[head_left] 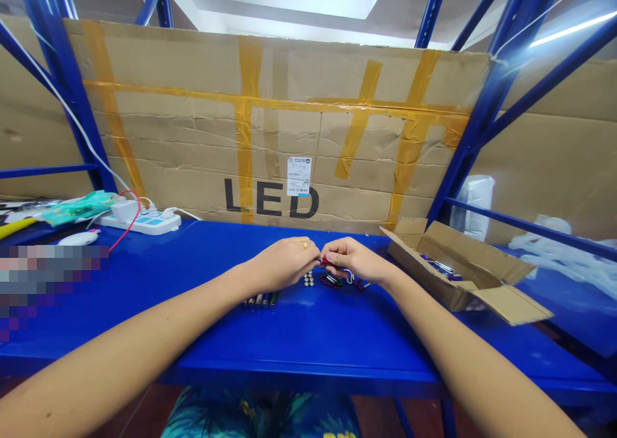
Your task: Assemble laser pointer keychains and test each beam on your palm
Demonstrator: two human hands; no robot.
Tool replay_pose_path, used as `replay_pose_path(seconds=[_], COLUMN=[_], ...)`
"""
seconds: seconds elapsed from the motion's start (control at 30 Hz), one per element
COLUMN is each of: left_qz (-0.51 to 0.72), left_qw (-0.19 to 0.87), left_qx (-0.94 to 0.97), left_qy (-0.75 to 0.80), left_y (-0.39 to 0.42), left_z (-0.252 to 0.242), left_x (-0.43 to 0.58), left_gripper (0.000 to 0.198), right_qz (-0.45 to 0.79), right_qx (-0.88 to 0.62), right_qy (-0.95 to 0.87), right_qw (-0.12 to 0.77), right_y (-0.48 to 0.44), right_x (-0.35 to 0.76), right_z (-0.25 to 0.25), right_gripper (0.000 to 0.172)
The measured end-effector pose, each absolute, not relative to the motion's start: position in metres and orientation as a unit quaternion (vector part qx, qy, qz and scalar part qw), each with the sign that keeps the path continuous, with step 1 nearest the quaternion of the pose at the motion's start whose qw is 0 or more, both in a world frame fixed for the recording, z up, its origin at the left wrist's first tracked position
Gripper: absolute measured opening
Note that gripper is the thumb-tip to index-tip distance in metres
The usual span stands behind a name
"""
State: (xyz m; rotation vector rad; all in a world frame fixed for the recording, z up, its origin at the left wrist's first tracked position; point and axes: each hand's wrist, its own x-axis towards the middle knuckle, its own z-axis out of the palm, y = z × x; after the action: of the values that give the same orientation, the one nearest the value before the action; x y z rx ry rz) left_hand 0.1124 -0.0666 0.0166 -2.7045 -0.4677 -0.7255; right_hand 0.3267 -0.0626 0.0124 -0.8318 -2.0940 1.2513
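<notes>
Both my hands meet over the middle of the blue table (308, 335). My left hand (288, 261) and my right hand (354, 258) are closed in pinches on a small red item (324, 260) held between their fingertips. Just below them on the table lie a little cluster of small silver button cells (308, 278) and a pile of small coloured carabiner clips (337, 280). A row of several thin dark cylinders (260, 300) lies under my left wrist.
An open cardboard box (463, 274) sits at the right. A large taped cardboard sheet marked LED (270, 136) stands behind the table. A white power strip (144, 221) with cables, a white mouse (80, 237) and green packaging (77, 208) are at the left. Blue rack posts (72, 91) flank the table.
</notes>
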Motion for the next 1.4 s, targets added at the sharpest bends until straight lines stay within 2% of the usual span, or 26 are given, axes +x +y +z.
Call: replay_pose_path(seconds=[0.1, 0.17, 0.23, 0.3, 0.4, 0.5, 0.6, 0.7, 1.0, 1.2, 1.3, 1.4], left_qz=[-0.286, -0.333, -0.393, -0.454, -0.523, -0.565, -0.582, -0.589, -0.596, -0.540, -0.494, -0.444], left_qw=[0.087, 0.023, -0.046, -0.127, -0.242, -0.327, -0.443, -0.523, -0.575, -0.536, -0.516, -0.450], left_qx=[-0.936, -0.919, -0.891, -0.851, -0.782, -0.721, -0.652, -0.589, -0.508, -0.560, -0.608, -0.688], left_qy=[-0.184, -0.208, -0.223, -0.230, -0.239, -0.233, -0.200, -0.182, -0.237, -0.329, -0.347, -0.356], left_y=[-0.065, -0.064, -0.065, -0.065, -0.064, -0.060, -0.056, -0.053, -0.045, -0.042, -0.045, -0.053], left_z=[0.020, 0.025, 0.031, 0.036, 0.041, 0.041, 0.040, 0.039, 0.036, 0.028, 0.025, 0.025], left_x=[0.110, 0.107, 0.105, 0.103, 0.102, 0.102, 0.103, 0.104, 0.104, 0.109, 0.113, 0.116], left_gripper=[0.021, 0.012, 0.007, 0.003, 0.008, 0.013, 0.015, 0.014, 0.008, 0.009, 0.015, 0.020], right_qz=[0.461, 0.430, 0.344, 0.240, 0.177, 0.127, 0.146, 0.149, 0.131, 0.130, 0.131, 0.147], right_qx=[-0.304, -0.318, -0.358, -0.410, -0.447, -0.462, -0.470, -0.475, -0.476, -0.478, -0.479, -0.465], right_qy=[-0.781, -0.766, -0.745, -0.742, -0.771, -0.821, -0.852, -0.862, -0.868, -0.868, -0.867, -0.869], right_qw=[0.293, 0.358, 0.446, 0.473, 0.419, 0.311, 0.177, 0.099, 0.045, 0.023, 0.049, 0.087], right_y=[-0.063, -0.061, -0.056, -0.053, -0.055, -0.066, -0.076, -0.080, -0.076, -0.086, -0.088, -0.086], right_x=[0.325, 0.325, 0.327, 0.330, 0.333, 0.330, 0.325, 0.321, 0.318, 0.310, 0.308, 0.313], right_z=[0.015, 0.015, 0.014, 0.014, 0.017, 0.021, 0.023, 0.023, 0.015, 0.020, 0.021, 0.021], right_gripper=[0.036, 0.037, 0.034, 0.028, 0.025, 0.019, 0.015, 0.012, 0.013, 0.005, 0.004, 0.006])
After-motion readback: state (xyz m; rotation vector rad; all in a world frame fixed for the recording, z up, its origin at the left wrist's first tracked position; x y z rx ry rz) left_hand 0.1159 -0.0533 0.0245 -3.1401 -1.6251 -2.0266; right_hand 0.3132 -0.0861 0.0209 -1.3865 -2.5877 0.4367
